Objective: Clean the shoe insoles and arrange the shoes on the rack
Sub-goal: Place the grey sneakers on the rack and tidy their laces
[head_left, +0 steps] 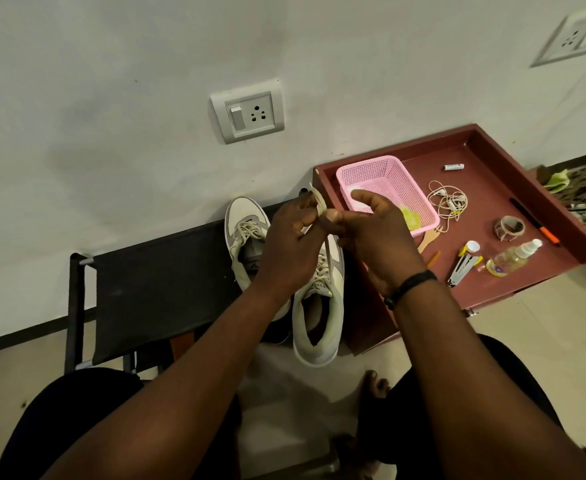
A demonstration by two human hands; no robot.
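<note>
Two white and grey sneakers stand on the black shoe rack against the wall. The left sneaker lies flat with its toe toward the wall. The right sneaker sticks out over the rack's front edge, heel toward me. My left hand and my right hand meet above the right sneaker's toe. Both pinch its pale shoelace, which loops up between the fingers. The toe of that sneaker is hidden behind my hands.
A maroon tray-top table stands right of the rack, holding a pink mesh basket, tangled earphones, a tape roll, a spray bottle, a pen and small items. Wall sockets sit above. My knees and foot are below.
</note>
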